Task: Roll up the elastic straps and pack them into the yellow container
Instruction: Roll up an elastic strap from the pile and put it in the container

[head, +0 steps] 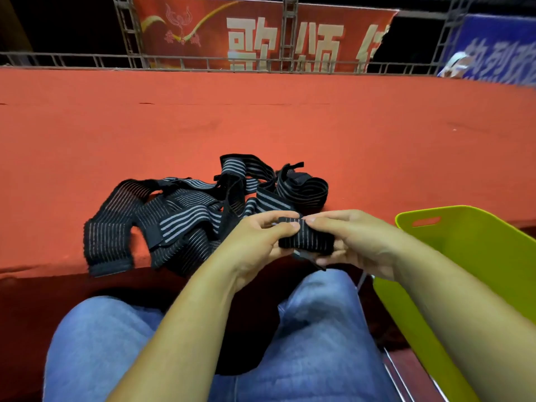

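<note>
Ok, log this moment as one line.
left hand, right hand: pinching strap roll; loose straps: piled; yellow container: at right

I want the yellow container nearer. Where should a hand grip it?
Probably the handle slot near the far rim of the yellow container: it is an open cutout, so the right hand can hook in from above once it releases the rolled strap.

Ribbed elastic straps (185, 216), glossy plastic container (475, 256)

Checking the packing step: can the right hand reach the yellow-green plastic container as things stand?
Probably yes. The right hand pinches the rolled black striped elastic strap with the left hand, and the yellow-green plastic container sits open right beside that forearm, nothing between.
</note>
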The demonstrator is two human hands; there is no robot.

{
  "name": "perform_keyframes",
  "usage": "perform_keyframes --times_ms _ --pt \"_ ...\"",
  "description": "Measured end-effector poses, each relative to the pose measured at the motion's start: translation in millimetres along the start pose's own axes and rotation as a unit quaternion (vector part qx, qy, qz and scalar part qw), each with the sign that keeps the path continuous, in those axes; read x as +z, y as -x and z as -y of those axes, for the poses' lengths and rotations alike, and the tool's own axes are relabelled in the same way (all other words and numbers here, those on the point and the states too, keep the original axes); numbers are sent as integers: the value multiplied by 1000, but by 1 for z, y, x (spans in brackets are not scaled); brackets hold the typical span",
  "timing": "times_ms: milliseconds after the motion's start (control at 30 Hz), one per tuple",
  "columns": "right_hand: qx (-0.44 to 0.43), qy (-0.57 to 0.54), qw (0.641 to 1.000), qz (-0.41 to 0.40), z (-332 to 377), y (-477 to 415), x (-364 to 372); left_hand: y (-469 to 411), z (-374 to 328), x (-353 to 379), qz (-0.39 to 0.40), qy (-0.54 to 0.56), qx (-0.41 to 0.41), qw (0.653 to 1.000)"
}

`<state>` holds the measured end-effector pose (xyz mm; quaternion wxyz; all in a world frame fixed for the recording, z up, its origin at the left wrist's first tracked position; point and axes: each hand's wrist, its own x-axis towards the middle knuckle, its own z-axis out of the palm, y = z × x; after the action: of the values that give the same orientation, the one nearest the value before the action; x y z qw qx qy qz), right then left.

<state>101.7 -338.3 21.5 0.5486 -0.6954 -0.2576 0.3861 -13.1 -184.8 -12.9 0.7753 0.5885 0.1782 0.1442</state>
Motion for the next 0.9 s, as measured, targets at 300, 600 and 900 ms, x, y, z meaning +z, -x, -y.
perform_keyframes --times_ms 300,600,900 --pt "-70 414 907 26 32 27 -93 -25 -6 72 70 -78 3 995" --pt "-29 629 777 -7 45 64 -158 -34 4 155 133 -198 68 969" --pt "227 427 872 -77 -24 89 -236 -41 17 186 158 -245 83 953"
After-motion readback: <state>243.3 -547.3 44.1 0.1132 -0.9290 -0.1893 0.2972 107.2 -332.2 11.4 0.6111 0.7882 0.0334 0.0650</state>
